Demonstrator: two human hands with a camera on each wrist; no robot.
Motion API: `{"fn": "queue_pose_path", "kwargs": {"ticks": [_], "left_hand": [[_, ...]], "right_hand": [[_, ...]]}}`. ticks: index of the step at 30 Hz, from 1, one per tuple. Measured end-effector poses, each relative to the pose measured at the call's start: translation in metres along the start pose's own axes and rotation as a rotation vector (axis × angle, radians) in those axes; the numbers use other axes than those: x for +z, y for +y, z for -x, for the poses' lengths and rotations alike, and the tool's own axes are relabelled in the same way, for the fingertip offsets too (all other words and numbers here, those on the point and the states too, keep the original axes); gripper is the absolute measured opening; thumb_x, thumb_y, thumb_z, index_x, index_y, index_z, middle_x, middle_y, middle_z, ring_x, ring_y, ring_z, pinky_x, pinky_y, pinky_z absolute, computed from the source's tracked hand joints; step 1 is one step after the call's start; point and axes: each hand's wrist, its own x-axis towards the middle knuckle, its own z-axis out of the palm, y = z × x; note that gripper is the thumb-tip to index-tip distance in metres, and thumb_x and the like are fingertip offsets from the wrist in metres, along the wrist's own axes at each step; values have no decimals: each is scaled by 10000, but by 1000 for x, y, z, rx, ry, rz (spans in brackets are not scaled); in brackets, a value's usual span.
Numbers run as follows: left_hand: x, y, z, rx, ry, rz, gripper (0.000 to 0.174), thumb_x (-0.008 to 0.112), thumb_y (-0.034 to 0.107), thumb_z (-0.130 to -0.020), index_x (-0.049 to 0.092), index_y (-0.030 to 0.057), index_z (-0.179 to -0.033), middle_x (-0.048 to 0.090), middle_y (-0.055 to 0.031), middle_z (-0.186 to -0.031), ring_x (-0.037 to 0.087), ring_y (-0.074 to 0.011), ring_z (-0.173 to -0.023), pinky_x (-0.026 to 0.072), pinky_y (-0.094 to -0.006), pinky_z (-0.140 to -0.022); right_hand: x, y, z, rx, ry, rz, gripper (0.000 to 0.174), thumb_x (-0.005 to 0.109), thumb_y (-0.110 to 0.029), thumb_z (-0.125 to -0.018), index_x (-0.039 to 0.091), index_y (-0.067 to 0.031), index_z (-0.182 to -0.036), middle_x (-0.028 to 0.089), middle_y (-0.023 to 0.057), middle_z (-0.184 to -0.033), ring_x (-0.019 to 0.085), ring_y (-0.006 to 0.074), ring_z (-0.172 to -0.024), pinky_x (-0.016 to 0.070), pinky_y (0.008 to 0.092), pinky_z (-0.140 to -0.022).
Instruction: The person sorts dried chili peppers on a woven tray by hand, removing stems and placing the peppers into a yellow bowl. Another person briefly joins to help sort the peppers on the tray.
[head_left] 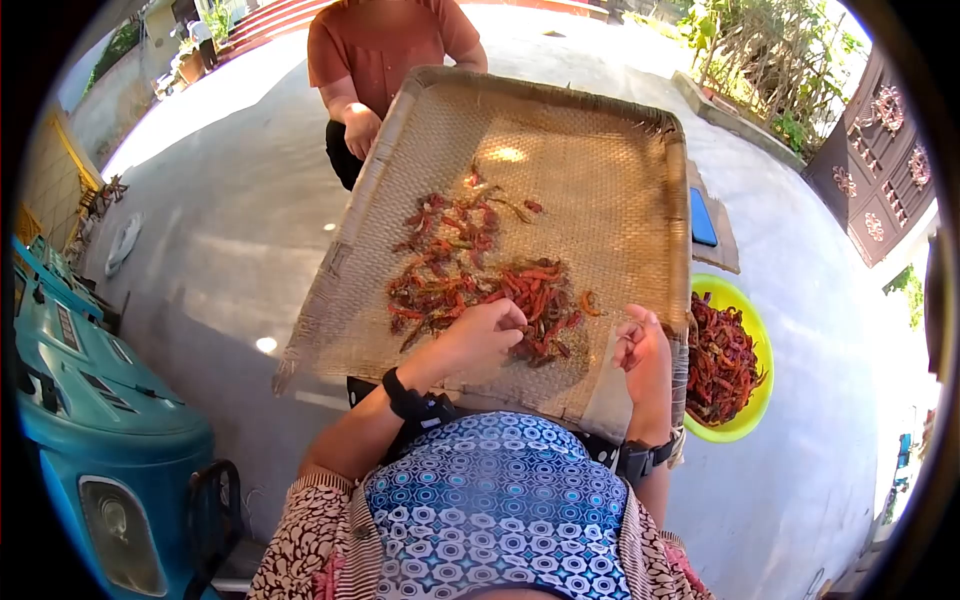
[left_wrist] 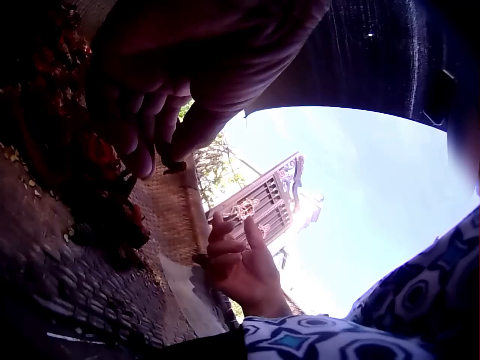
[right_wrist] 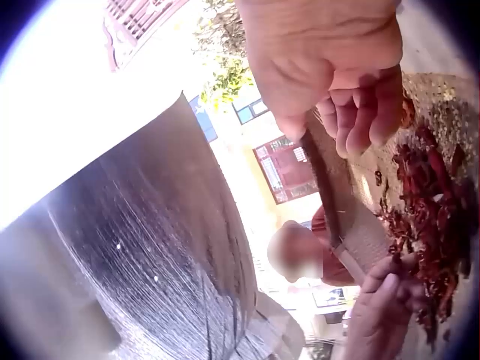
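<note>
Dried red chili peppers lie heaped on a woven bamboo tray, with looser, paler ones trailing toward its far side. My left hand is at the near side of the heap, fingers bent down over the peppers. In the left wrist view the left hand looks dark, and a small dark bit shows by its thumb tip; I cannot tell whether it pinches a pepper. Raised above the tray's near right corner, my right hand has loosely curled fingers. Nothing shows in the right hand in the right wrist view.
A yellow-green basin full of dried chilies stands on the ground right of the tray. Beyond it lies a blue flat object. A person in a rust-coloured shirt is at the tray's far left. A teal vehicle stands at left.
</note>
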Motion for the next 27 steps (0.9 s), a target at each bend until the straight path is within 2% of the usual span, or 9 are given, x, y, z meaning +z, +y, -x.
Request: {"fn": "queue_pose_path", "kwargs": {"ticks": [3,6,11,13,15,17,18,21,27], "left_hand": [[13,-6,-5,168,7,-137,202,666,123,-867,615,27,-1037,608,-58,-899,583,-132,-822,480,-283,-721],[19,2,-3,80,-24,-41,207,674,123,-858,617,25,-1031,605,-52,-897,574,-127,-797,479,-276,-703],[14,2,-4,108,58,-26,290,701,154,-844,606,11,-1077,589,-56,-891,559,-130,-787,477,-290,-692],[11,-7,-11,195,117,-308,331,690,177,-846,585,23,-1120,559,-86,-930,576,-213,-833,480,-327,-743],[12,-5,-14,128,225,-435,311,685,206,-848,592,47,-1099,554,-100,-971,585,-250,-855,480,-347,-768],[14,-12,-21,107,237,-533,277,669,241,-856,594,63,-1055,554,-103,-981,597,-269,-887,484,-383,-774],[15,-17,-25,120,239,-579,270,667,248,-857,596,65,-1043,554,-104,-983,599,-275,-890,485,-393,-772],[20,-33,-36,160,248,-672,197,620,259,-886,600,83,-971,553,-103,-924,602,-302,-868,489,-429,-733],[11,-10,-17,214,333,-595,153,555,222,-926,588,75,-956,559,-101,-894,592,-324,-844,485,-421,-717]], "right_hand": [[33,11,4,215,-233,432,296,511,-326,-997,582,-73,-1131,633,36,-851,587,89,-686,470,235,-582],[35,51,-10,58,-446,594,246,545,-282,-985,579,-66,-1097,653,30,-891,594,79,-694,471,219,-586],[31,45,-8,138,-291,454,178,551,-205,-983,575,-40,-1047,647,51,-837,588,102,-639,489,242,-594],[25,28,-7,116,-148,417,178,554,-202,-980,573,-40,-1051,641,52,-830,579,107,-627,480,248,-584],[5,14,-9,28,31,328,188,566,-222,-975,570,-57,-1065,618,35,-816,559,111,-611,457,248,-569],[-22,4,-12,-173,131,-27,234,544,-288,-986,572,-76,-1084,599,16,-815,527,105,-619,436,238,-570],[-33,-3,-12,-193,109,-414,290,516,-344,-993,573,-86,-1113,580,-6,-820,500,100,-639,418,233,-575],[-41,-14,-10,-236,162,-539,324,502,-354,-996,569,-98,-1183,577,-25,-847,473,86,-635,403,227,-577],[-2,20,-9,57,-31,405,293,528,-246,-983,558,-75,-1219,604,4,-877,541,91,-721,457,267,-636]]}}
